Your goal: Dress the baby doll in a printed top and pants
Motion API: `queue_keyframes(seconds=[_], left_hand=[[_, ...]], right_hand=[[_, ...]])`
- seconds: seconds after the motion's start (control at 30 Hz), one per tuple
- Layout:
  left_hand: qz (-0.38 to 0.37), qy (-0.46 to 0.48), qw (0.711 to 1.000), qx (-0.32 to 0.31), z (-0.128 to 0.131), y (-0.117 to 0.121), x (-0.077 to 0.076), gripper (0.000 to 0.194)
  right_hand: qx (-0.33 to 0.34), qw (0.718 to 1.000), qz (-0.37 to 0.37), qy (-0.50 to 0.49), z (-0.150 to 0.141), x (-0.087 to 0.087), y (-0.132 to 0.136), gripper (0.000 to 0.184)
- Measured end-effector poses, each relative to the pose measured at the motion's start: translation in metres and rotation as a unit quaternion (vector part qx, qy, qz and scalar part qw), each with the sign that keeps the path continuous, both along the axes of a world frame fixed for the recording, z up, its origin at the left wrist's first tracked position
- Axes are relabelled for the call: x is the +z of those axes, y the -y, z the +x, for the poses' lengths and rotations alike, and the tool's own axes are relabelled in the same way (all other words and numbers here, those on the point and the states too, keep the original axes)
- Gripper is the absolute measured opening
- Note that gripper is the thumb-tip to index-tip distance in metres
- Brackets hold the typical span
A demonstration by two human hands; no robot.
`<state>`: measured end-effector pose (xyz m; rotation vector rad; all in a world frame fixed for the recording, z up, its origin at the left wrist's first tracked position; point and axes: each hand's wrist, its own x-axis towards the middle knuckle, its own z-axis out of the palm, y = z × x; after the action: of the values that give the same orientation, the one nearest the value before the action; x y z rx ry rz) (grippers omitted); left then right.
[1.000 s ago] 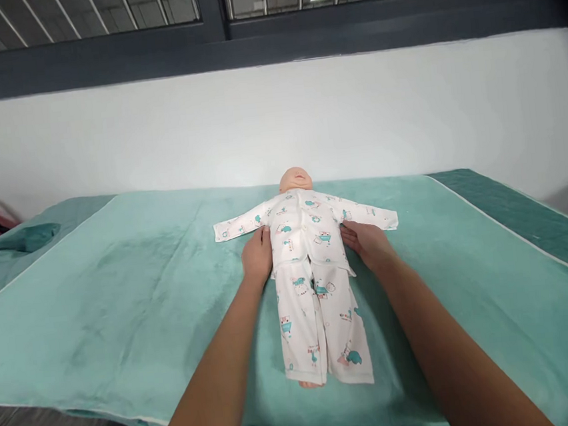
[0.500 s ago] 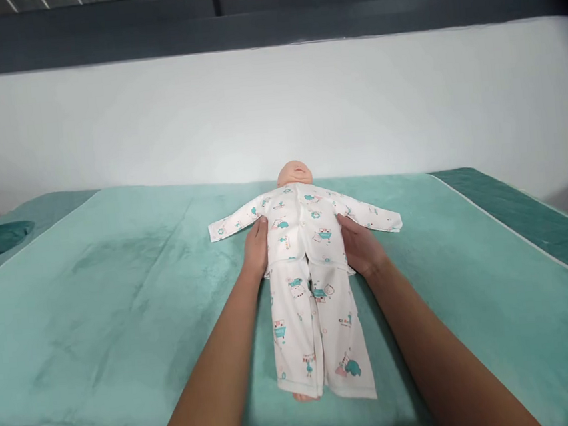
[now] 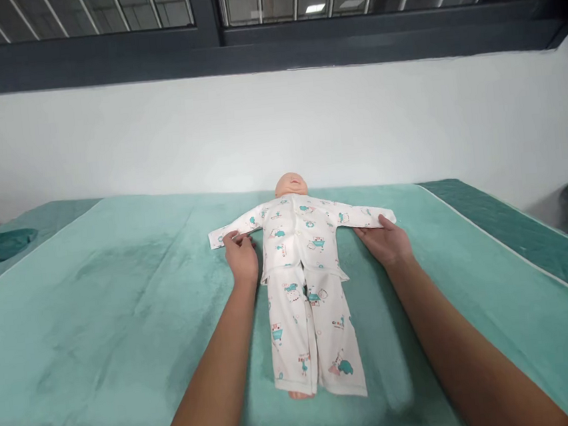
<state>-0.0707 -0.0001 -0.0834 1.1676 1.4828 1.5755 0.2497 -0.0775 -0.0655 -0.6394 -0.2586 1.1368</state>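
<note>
A baby doll (image 3: 290, 184) lies on its back, dressed in a white printed pajama top (image 3: 311, 237) and matching pajama pants (image 3: 290, 333). Its arms are spread out to the sides, and one foot shows below a pant leg. My left hand (image 3: 242, 256) has its curled fingers at the lower edge of the left-hand pajama sleeve (image 3: 216, 237), near the cuff. On the other side, my right hand (image 3: 387, 240) grips the right-hand pajama sleeve (image 3: 364, 215), thumb by the cuff and fingers underneath.
Green plush cloth (image 3: 122, 309) with white piping covers the table, darker at both sides. Behind it rises a white wall (image 3: 156, 138) below a dark window frame (image 3: 209, 59) with bars. A dark green cloth item (image 3: 3, 245) lies at the far left.
Both hands have moved outward from the doll's torso to its sleeves. The doll's position on the cloth looks much the same; the camera view has tilted up a little.
</note>
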Motion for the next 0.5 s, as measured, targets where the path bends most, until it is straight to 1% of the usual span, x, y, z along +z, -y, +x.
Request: queue_keyframes(seconds=[0.1,0.13,0.17,0.2,0.27,0.33,0.4,0.43,0.47,0.5], left_hand=[[0.005,-0.022,0.997,0.072,-0.005,0.003,0.004,0.040],[0.007,-0.040,0.995,0.091,-0.006,0.005,0.005,0.043],[0.008,-0.063,0.992,0.105,-0.007,0.006,0.007,0.046],[0.007,-0.089,0.990,0.113,-0.007,0.007,0.009,0.049],[-0.001,-0.133,0.985,0.115,-0.005,0.009,0.012,0.053],[-0.010,-0.147,0.983,0.109,-0.004,0.011,0.015,0.056],[-0.013,-0.152,0.982,0.112,-0.003,0.013,0.016,0.058],[-0.014,-0.156,0.981,0.115,-0.003,0.013,0.016,0.058],[-0.017,-0.161,0.980,0.117,-0.003,0.014,0.016,0.057],[-0.020,-0.167,0.978,0.119,-0.003,0.015,0.015,0.056]], right_hand=[[-0.048,0.997,-0.030,0.053,0.019,-0.006,-0.005,0.028],[-0.077,0.991,-0.046,0.094,0.023,-0.008,-0.007,0.029],[-0.116,0.980,-0.066,0.146,0.026,-0.012,-0.008,0.031],[-0.164,0.962,-0.089,0.200,0.027,-0.015,-0.010,0.035],[-0.258,0.914,-0.131,0.284,0.027,-0.020,-0.010,0.047],[-0.322,0.876,-0.150,0.325,0.022,-0.023,-0.007,0.055],[-0.356,0.849,-0.146,0.363,0.014,-0.023,-0.002,0.058],[-0.362,0.827,-0.142,0.406,0.009,-0.022,0.001,0.059],[-0.357,0.800,-0.138,0.462,0.003,-0.021,0.003,0.058],[-0.339,0.767,-0.136,0.528,-0.002,-0.020,0.004,0.056]])
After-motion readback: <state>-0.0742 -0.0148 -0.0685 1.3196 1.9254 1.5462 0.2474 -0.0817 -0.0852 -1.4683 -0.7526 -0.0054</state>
